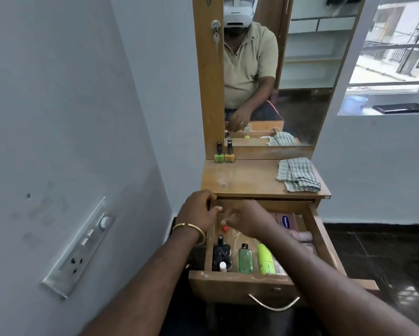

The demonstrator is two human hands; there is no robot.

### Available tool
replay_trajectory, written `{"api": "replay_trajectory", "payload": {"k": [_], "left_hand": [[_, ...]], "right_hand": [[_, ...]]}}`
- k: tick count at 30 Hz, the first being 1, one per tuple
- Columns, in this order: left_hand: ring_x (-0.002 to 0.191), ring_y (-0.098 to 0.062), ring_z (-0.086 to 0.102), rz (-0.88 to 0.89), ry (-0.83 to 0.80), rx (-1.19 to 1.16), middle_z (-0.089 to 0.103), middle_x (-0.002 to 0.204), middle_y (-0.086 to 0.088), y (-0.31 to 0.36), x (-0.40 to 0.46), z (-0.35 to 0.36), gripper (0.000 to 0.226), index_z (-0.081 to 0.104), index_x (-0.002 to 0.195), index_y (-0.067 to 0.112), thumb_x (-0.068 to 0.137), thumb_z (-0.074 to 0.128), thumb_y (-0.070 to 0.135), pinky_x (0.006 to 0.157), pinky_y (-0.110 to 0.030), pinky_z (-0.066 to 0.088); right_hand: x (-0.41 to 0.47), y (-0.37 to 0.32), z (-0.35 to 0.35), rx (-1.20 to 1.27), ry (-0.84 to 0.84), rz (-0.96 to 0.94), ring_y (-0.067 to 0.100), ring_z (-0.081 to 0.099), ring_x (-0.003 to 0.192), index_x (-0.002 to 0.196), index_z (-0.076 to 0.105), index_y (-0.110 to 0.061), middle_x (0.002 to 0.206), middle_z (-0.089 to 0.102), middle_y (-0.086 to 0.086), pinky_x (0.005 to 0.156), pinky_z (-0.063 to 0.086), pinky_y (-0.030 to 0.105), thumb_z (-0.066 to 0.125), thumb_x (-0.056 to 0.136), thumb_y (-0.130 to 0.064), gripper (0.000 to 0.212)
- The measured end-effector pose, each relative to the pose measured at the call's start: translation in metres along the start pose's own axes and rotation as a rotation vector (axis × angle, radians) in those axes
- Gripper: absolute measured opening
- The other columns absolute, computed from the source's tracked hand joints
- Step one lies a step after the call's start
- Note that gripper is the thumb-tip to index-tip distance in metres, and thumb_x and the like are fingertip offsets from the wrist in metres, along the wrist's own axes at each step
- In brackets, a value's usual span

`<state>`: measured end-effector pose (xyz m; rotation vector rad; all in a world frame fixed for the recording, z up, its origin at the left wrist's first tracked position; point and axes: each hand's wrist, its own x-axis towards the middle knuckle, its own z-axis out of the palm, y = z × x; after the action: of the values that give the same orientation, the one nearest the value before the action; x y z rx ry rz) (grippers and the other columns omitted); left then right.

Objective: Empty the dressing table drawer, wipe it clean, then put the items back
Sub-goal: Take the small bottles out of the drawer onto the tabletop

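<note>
1. over the open drawer [322, 241], the right hand [246, 218] reaches its back left corner, fingers loosely curled; whether they hold anything, i cannot tell.
2. left hand [198, 210] grips the drawer's left wall, likely to steady it.
3. bottles [246, 259] remain inside; the cloth [297, 174] waits on top for wiping.

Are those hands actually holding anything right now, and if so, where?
The left hand grips the drawer by the back end of its left side wall. The right hand reaches into the drawer's back, but its fingers are blurred, so any hold cannot be told.
</note>
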<state>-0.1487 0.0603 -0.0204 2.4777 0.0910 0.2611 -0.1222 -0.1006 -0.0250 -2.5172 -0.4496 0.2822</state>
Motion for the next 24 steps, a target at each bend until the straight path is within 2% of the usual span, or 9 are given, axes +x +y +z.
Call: {"api": "replay_trajectory", "payload": {"k": [4,7,10,12,15,18,20,22,24], "left_hand": [[0.097,-0.014,0.061,-0.029,-0.019,-0.017,0.064,0.109,0.006,-0.008,-0.015,0.005,0.017,0.067,0.102,0.023,0.086,0.071,0.028,0.083,-0.031,0.051],[0.094,-0.012,0.062,-0.034,-0.046,-0.026,0.066,0.103,0.009,-0.013,-0.02,0.008,0.013,0.067,0.101,0.023,0.088,0.068,0.026,0.08,-0.026,0.05],[0.093,-0.009,0.062,-0.037,-0.086,-0.04,0.066,0.103,0.009,-0.017,-0.022,0.012,0.014,0.068,0.103,0.023,0.089,0.066,0.021,0.083,-0.028,0.053],[0.092,-0.008,0.062,-0.038,-0.117,-0.036,0.067,0.104,0.009,-0.018,-0.022,0.014,0.018,0.068,0.106,0.023,0.09,0.062,0.016,0.084,-0.028,0.054],[0.097,-0.01,0.063,-0.016,-0.163,-0.05,0.067,0.107,0.007,-0.019,-0.023,0.019,0.026,0.068,0.112,0.02,0.09,0.059,0.01,0.082,-0.019,0.05],[0.099,-0.009,0.06,-0.008,-0.215,-0.107,0.064,0.114,0.004,-0.014,-0.025,0.021,0.028,0.065,0.119,0.019,0.092,0.059,0.012,0.082,-0.018,0.047],[0.098,-0.009,0.059,-0.007,-0.219,-0.141,0.063,0.115,0.004,-0.011,-0.025,0.021,0.03,0.064,0.121,0.022,0.091,0.062,0.016,0.079,-0.016,0.046],[0.095,-0.008,0.059,0.004,-0.217,-0.15,0.063,0.113,0.005,-0.007,-0.025,0.021,0.035,0.063,0.12,0.024,0.086,0.07,0.021,0.074,-0.012,0.042],[0.092,-0.008,0.06,0.027,-0.2,-0.17,0.064,0.106,0.009,-0.004,-0.023,0.02,0.033,0.064,0.115,0.025,0.083,0.074,0.025,0.073,-0.015,0.044]], "right_hand": [[-0.006,-0.003,0.021,-0.116,-0.149,-0.071,0.013,0.064,0.092,0.102,0.073,-0.024,0.101,0.071,-0.006,0.084,0.057,0.039,0.064,0.089,-0.034,0.019],[-0.004,-0.003,0.029,-0.136,-0.168,-0.082,0.014,0.065,0.092,0.102,0.074,-0.02,0.103,0.072,-0.004,0.083,0.058,0.04,0.062,0.087,-0.027,0.02],[-0.002,-0.001,0.033,-0.176,-0.18,-0.091,0.015,0.065,0.09,0.103,0.073,-0.017,0.103,0.071,-0.001,0.081,0.059,0.038,0.061,0.088,-0.02,0.02],[-0.001,0.002,0.036,-0.181,-0.165,-0.086,0.014,0.064,0.089,0.108,0.071,-0.02,0.106,0.069,-0.002,0.079,0.058,0.034,0.059,0.09,-0.017,0.022],[-0.003,0.006,0.034,-0.185,-0.118,-0.074,0.009,0.063,0.086,0.113,0.066,-0.026,0.108,0.067,-0.005,0.073,0.056,0.027,0.056,0.094,-0.018,0.023],[-0.006,0.004,0.015,-0.2,-0.082,-0.059,0.008,0.059,0.077,0.098,0.064,-0.026,0.095,0.066,-0.006,0.064,0.05,0.025,0.052,0.097,-0.022,0.013],[-0.007,-0.002,-0.003,-0.18,-0.046,-0.053,0.009,0.059,0.073,0.087,0.061,-0.027,0.086,0.063,-0.007,0.063,0.05,0.028,0.051,0.098,-0.023,0.016],[-0.008,-0.007,-0.02,-0.128,0.018,-0.072,0.011,0.062,0.074,0.091,0.066,-0.026,0.086,0.065,-0.007,0.068,0.057,0.034,0.052,0.097,-0.022,0.015],[-0.009,-0.011,-0.034,-0.065,0.068,-0.108,0.012,0.063,0.077,0.098,0.068,-0.025,0.091,0.066,-0.006,0.07,0.057,0.035,0.055,0.096,-0.021,0.013]]}}
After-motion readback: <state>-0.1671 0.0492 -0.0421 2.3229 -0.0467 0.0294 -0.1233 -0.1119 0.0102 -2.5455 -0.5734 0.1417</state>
